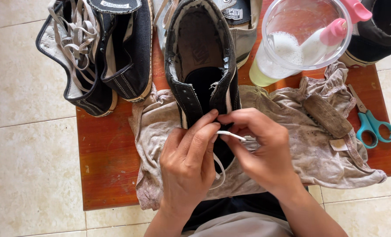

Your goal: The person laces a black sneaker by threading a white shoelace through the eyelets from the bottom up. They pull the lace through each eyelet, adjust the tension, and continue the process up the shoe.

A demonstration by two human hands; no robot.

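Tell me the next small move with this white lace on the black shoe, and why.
Probably feed the lace tip into the nearest eyelet. The right hand pinches the white lace at the black shoe, the tip points toward the left hand, which steadies the eyelet edge, and slack loops below.

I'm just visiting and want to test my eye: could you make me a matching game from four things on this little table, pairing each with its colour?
Things:
1. scissors
2. shoe under the hands
3. lace between the fingers
4. bottle cap inside the clear tub

Colours:
A. white
B. pink
C. teal handles
D. black

Pairs: 1-C, 2-D, 3-A, 4-B
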